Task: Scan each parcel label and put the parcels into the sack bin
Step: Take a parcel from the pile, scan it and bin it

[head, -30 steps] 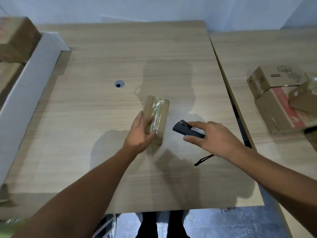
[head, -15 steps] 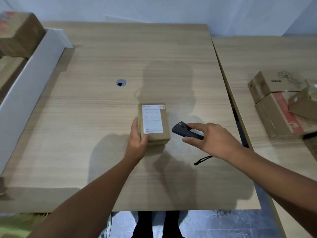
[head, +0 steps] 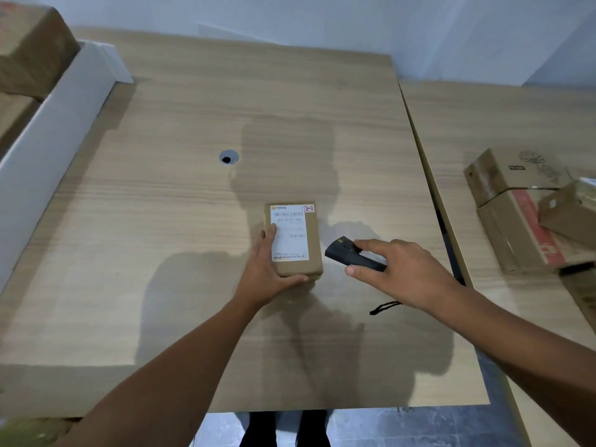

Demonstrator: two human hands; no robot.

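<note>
A small brown cardboard parcel (head: 312, 240) lies flat on the wooden table (head: 180, 221), its white label (head: 290, 233) facing up. My left hand (head: 264, 272) holds the parcel at its near left corner, thumb along the near edge and fingers on the left side and the label. My right hand (head: 406, 272) grips a black handheld scanner (head: 346, 253) just right of the parcel, its nose pointing toward the parcel. A black wrist strap (head: 383, 307) trails on the table under my right hand.
A white-walled bin (head: 48, 130) with brown boxes (head: 29, 50) inside stands along the left edge. Several cardboard parcels (head: 516, 201) are piled on the second table at the right. A cable hole (head: 229, 157) sits in the tabletop beyond the parcel.
The parcel was turned from standing on its side to lying flat with the label up. My left hand shifted to its near corner. My right hand with the scanner stayed beside it.
</note>
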